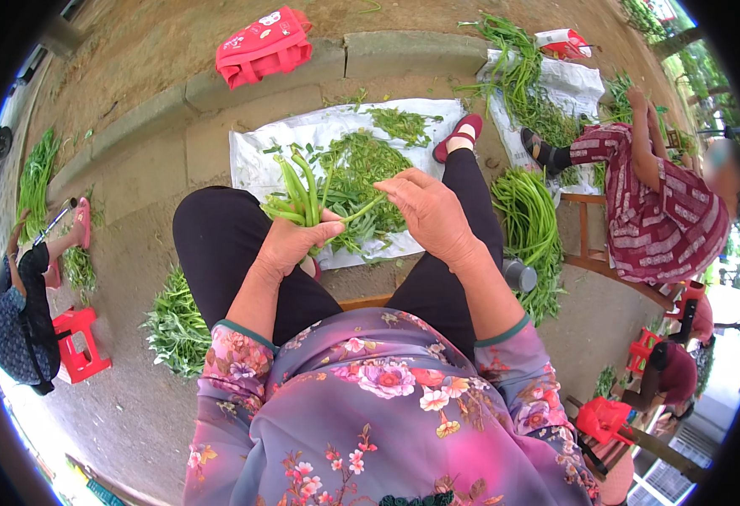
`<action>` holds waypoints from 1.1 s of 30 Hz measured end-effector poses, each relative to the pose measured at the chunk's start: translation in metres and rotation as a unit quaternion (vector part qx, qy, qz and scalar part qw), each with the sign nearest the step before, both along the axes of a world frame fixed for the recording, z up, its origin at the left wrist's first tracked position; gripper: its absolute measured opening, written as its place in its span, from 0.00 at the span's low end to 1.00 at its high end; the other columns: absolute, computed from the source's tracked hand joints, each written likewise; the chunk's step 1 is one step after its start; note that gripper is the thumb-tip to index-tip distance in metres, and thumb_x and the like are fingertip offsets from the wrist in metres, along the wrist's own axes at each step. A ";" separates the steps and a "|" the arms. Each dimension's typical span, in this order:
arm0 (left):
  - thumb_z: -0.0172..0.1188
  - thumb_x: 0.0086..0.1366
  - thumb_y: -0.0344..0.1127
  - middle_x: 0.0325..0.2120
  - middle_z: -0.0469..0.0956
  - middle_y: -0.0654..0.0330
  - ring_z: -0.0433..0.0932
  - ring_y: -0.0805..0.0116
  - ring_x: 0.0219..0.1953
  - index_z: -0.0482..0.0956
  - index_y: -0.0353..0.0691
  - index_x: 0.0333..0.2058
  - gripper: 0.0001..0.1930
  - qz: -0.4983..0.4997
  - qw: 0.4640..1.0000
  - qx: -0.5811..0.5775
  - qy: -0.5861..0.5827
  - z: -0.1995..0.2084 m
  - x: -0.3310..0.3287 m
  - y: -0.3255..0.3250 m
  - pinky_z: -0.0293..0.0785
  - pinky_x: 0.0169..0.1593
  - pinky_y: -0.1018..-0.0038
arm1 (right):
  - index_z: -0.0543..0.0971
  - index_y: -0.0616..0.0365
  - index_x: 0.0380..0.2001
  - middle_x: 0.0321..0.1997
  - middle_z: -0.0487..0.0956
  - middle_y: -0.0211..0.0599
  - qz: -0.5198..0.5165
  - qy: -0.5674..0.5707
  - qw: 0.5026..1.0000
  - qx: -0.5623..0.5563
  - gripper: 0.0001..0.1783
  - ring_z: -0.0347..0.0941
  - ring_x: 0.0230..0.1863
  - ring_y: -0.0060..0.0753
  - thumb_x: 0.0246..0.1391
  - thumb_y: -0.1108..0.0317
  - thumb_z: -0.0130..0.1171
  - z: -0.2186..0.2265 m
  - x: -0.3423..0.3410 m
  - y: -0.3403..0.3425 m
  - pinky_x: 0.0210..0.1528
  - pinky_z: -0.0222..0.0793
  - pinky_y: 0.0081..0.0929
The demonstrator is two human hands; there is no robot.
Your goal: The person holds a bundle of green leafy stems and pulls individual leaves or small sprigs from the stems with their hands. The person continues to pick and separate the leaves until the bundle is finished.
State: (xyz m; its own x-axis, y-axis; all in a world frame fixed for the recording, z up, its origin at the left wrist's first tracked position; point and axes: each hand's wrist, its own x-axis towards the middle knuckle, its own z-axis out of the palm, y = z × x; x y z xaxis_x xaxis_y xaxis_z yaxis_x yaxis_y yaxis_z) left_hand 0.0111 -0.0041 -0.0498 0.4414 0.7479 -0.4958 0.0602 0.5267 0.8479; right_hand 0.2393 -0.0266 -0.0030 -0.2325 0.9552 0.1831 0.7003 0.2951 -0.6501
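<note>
The left hand (290, 240) grips a bunch of long green plant stalks (298, 190) at 12 o'clock above the lap. The right hand (429, 211) pinches 1 thin stem (361, 209); peeling should stay steady, over the white plastic sheet (252, 160).

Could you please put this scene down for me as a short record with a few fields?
Setting: outdoors, paved ground beside a stone kerb
Left hand: grips a bunch of green stalks
Right hand: pinches a thin stem running from the bunch
Between the feet: white sheet with a heap of green trimmings
At the right leg: long green stalks on the ground
At the left leg: leafy pile
Others: a seated person in a striped top; red bag on the kerb
</note>
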 end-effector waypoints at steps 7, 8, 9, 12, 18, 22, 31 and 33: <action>0.65 0.52 0.32 0.20 0.73 0.67 0.67 0.80 0.22 0.80 0.34 0.30 0.08 -0.011 1.000 0.003 -0.005 -0.005 -0.002 0.001 0.63 0.26 0.82 | 0.73 0.58 0.31 0.29 0.72 0.39 0.043 -0.096 0.992 0.063 0.05 0.71 0.34 0.44 0.48 0.73 0.53 -0.010 0.006 -0.003 0.35 0.67 0.35; 0.65 0.52 0.32 0.20 0.73 0.67 0.68 0.80 0.22 0.80 0.34 0.30 0.08 -0.009 1.000 0.001 -0.005 -0.005 -0.002 0.001 0.63 0.26 0.82 | 0.73 0.58 0.31 0.29 0.72 0.39 0.040 -0.096 0.993 0.054 0.05 0.71 0.34 0.44 0.48 0.73 0.53 -0.010 0.005 -0.004 0.35 0.67 0.35; 0.65 0.52 0.32 0.20 0.73 0.67 0.68 0.79 0.22 0.79 0.34 0.30 0.09 -0.007 1.000 -0.001 -0.005 -0.005 -0.002 0.001 0.64 0.25 0.82 | 0.72 0.58 0.30 0.28 0.72 0.39 0.037 -0.097 0.994 0.045 0.04 0.71 0.34 0.44 0.48 0.73 0.53 -0.010 0.004 -0.005 0.35 0.67 0.36; 0.65 0.53 0.33 0.20 0.73 0.66 0.68 0.79 0.21 0.79 0.34 0.30 0.09 0.012 1.000 -0.010 -0.012 -0.005 0.000 0.002 0.64 0.25 0.82 | 0.72 0.58 0.30 0.27 0.72 0.40 0.018 -0.047 0.997 0.056 0.04 0.71 0.32 0.45 0.48 0.74 0.54 -0.017 0.003 -0.005 0.33 0.67 0.36; 0.65 0.53 0.33 0.20 0.73 0.66 0.69 0.79 0.21 0.78 0.34 0.30 0.09 0.037 0.998 -0.016 -0.037 -0.008 0.003 0.002 0.64 0.26 0.82 | 0.73 0.60 0.29 0.25 0.73 0.43 -0.099 0.038 0.993 0.042 0.04 0.71 0.27 0.47 0.47 0.76 0.54 -0.028 -0.007 -0.008 0.27 0.68 0.33; 0.65 0.53 0.32 0.20 0.73 0.66 0.69 0.78 0.22 0.78 0.35 0.30 0.08 0.062 0.997 -0.013 -0.050 -0.008 0.007 -0.001 0.64 0.26 0.81 | 0.76 0.64 0.31 0.23 0.74 0.35 -0.199 0.155 0.966 -0.052 0.06 0.71 0.21 0.22 0.51 0.77 0.50 -0.031 -0.014 -0.005 0.24 0.66 0.20; 0.65 0.53 0.32 0.19 0.69 0.66 0.66 0.76 0.22 0.75 0.38 0.27 0.08 0.112 0.988 -0.023 -0.105 -0.011 -0.005 0.004 0.62 0.29 0.81 | 0.77 0.66 0.35 0.26 0.76 0.32 -0.294 0.513 0.793 -0.148 0.09 0.70 0.22 0.19 0.57 0.71 0.51 -0.025 0.024 0.011 0.26 0.67 0.16; 0.65 0.53 0.33 0.19 0.70 0.66 0.66 0.76 0.22 0.75 0.38 0.27 0.08 0.109 0.988 -0.024 -0.108 -0.010 -0.003 0.004 0.62 0.29 0.81 | 0.77 0.66 0.35 0.26 0.76 0.31 -0.290 0.508 0.798 -0.146 0.09 0.69 0.21 0.18 0.56 0.71 0.52 -0.024 0.024 0.010 0.26 0.66 0.15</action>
State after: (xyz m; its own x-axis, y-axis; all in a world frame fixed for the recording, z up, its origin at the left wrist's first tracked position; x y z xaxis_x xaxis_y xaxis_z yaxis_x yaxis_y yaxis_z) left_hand 0.0076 0.0002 -0.0601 0.3714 0.8155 -0.4438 -0.2399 0.5460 0.8027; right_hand 0.2637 -0.0166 -0.0265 0.3902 0.8849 -0.2544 -0.2677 -0.1553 -0.9509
